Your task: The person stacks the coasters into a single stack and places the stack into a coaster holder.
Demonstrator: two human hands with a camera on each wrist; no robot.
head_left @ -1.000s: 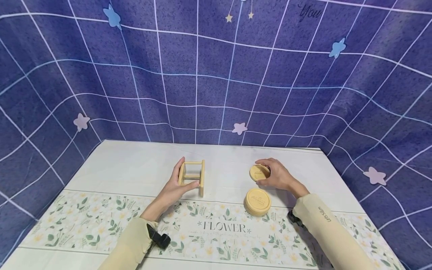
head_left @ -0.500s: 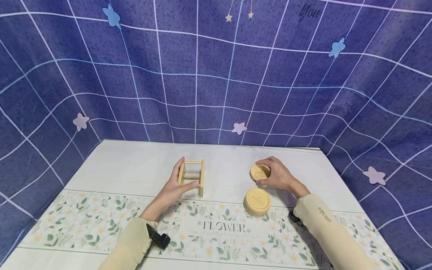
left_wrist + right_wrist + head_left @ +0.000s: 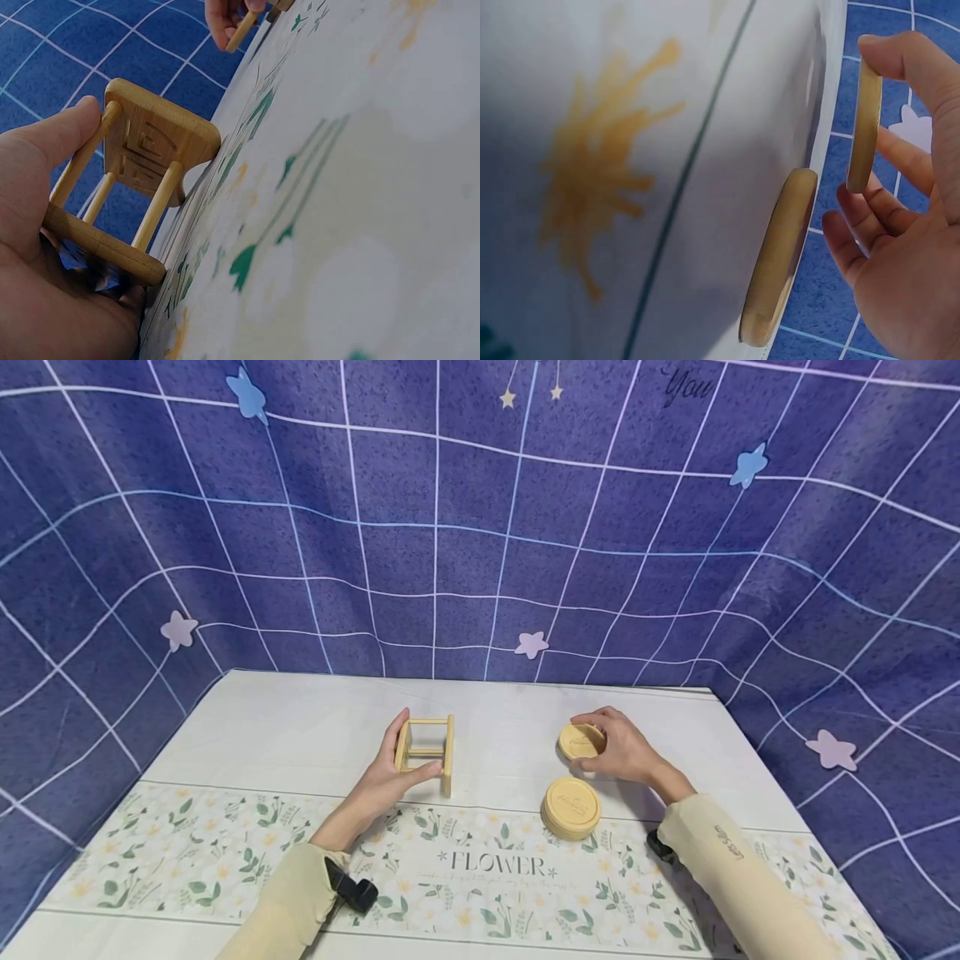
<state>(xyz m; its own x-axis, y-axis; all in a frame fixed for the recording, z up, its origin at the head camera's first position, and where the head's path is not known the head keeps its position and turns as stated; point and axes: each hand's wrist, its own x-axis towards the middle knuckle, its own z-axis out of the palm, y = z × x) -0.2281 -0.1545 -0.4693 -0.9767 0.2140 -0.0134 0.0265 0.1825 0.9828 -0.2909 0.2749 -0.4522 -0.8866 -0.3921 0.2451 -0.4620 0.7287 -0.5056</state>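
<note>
My left hand [image 3: 386, 772] grips a small wooden coaster holder [image 3: 450, 756], two end plates joined by rods, with the thumb on one side and fingers on the other. In the left wrist view the holder [image 3: 165, 124] shows engraved lettering on its far plate. A round wooden coaster [image 3: 582, 742] with engraved writing is pinched between thumb and fingers of my right hand [image 3: 622, 747]. Nearer to me stands a stack of coasters [image 3: 572, 808]. In the right wrist view the pinched coaster [image 3: 865, 127] is edge-on, and another round piece [image 3: 780, 259] lies on the table below it.
A white table cover [image 3: 285, 718] carries a printed floral band [image 3: 225, 847] with the word FLOWER. Behind it hangs a purple-blue gridded curtain [image 3: 480, 560] with star shapes, along the back and both sides. Black camera straps [image 3: 352, 889] sit on the wrists.
My right hand and its coaster have shifted slightly to the right. The left hand, the holder and the stack have stayed in place.
</note>
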